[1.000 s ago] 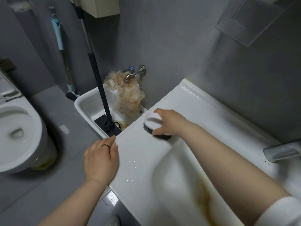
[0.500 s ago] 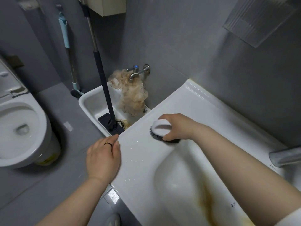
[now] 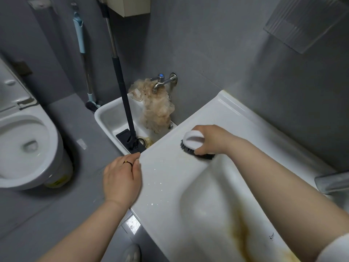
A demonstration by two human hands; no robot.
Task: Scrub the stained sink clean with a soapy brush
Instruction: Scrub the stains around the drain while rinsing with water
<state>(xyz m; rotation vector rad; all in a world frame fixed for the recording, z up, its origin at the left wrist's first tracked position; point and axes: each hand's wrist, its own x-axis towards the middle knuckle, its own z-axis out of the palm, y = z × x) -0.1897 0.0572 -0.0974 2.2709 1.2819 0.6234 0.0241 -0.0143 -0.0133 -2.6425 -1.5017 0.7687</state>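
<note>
Head view. Found the brush (image 3: pixel 195 147) set bristles-down on the flat ledge of the sink (image 3: pixel 166 178), at the far-left lip of the bowl. Noted the right hand (image 3: pixel 212 139) clamped over its white back, fingers curled round it from above. Noted the left hand (image 3: pixel 121 178) laid on the sink's near-left edge, fingers straight and together, holding nothing. Recorded a brown stain (image 3: pixel 240 233) running down the bowl at near right, well apart from the brush. Recorded a mop tub (image 3: pixel 100 114) and toilet (image 3: pixel 22 144) further left. Judged as ledge scrubbing under way, bowl not yet dealt with. Calls next for drawing the brush nearer and rightward, over the lip into the bowl, with firm pressure on the stain.
</note>
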